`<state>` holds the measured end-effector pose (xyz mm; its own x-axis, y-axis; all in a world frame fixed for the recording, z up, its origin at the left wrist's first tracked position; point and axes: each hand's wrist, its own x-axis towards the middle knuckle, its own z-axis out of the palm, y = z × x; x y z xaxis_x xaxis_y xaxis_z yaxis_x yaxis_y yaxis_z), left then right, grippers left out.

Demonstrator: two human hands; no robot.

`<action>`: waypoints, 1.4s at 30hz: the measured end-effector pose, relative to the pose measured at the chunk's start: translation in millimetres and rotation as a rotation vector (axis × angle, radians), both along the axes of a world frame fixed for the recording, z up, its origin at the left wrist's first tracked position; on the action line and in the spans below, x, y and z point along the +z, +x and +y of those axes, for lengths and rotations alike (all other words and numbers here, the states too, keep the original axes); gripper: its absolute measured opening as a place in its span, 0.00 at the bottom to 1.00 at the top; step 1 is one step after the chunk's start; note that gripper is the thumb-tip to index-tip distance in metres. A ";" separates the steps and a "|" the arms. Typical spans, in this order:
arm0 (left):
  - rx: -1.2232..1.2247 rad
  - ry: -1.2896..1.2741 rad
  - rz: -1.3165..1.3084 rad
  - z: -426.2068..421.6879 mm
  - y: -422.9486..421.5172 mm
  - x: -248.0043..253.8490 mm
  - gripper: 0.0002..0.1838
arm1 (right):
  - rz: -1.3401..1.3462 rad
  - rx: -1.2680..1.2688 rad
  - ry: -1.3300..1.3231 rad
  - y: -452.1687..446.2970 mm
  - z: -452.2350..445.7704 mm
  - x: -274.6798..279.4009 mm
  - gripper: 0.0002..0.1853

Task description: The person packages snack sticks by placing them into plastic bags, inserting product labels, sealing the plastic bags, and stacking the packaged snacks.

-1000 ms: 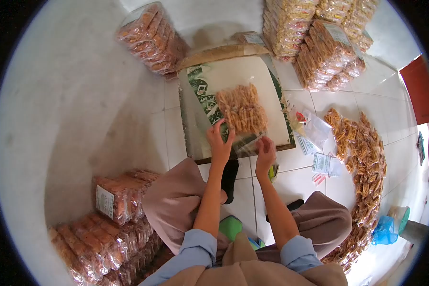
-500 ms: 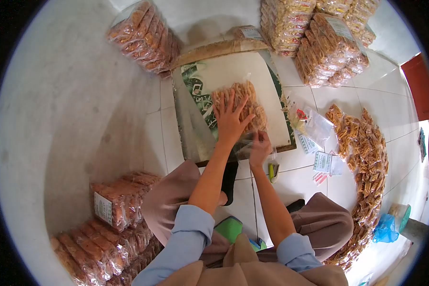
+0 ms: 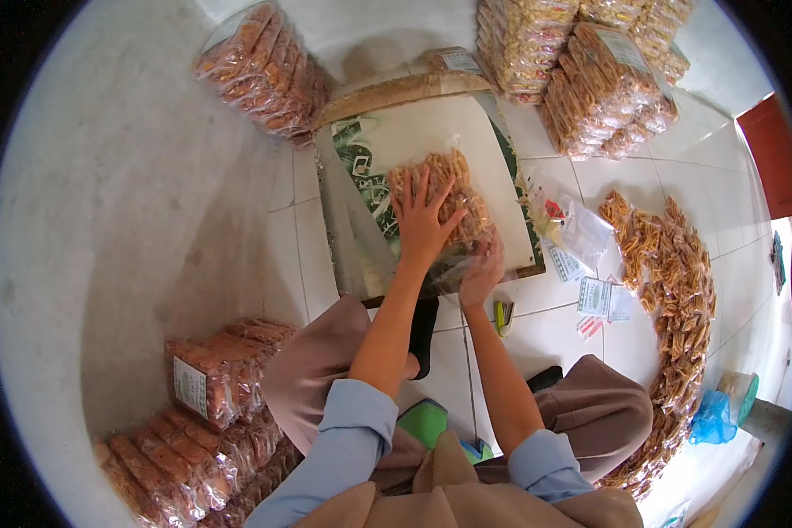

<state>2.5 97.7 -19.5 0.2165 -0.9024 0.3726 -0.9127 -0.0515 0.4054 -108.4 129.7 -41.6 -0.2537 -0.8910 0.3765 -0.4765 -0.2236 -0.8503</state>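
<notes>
A clear plastic bag of golden-brown snack packs (image 3: pixel 459 167) lies flat on a low board (image 3: pixel 414 128) in front of me. Spread across the top of the bag is my left hand (image 3: pixel 422 227), its fingers apart and lying on the packs. My right hand (image 3: pixel 481 275) is at the bag's near right end, fingers stretched along the loose plastic, which partly covers them. On the floor by the board's near edge rests a yellow-green stapler (image 3: pixel 503 317).
Small snack packs (image 3: pixel 669 299) form a long pile at right. Printed labels (image 3: pixel 595 297) and clear plastic bags (image 3: pixel 583 231) lie between it and the board. Bagged snacks stand in stacks at far left (image 3: pixel 260 75), far right (image 3: pixel 603 92) and near left (image 3: pixel 211 387). A blue plastic bag (image 3: pixel 713 421) sits at right.
My right hand has gone from pinching the loose plastic to stretched fingers against the bag's end. My left hand stays spread on the bag.
</notes>
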 end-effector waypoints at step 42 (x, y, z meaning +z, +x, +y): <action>-0.008 0.040 0.081 1.3 1.3 6.9 0.28 | -0.493 -0.013 0.296 1.6 -8.5 -0.4 0.07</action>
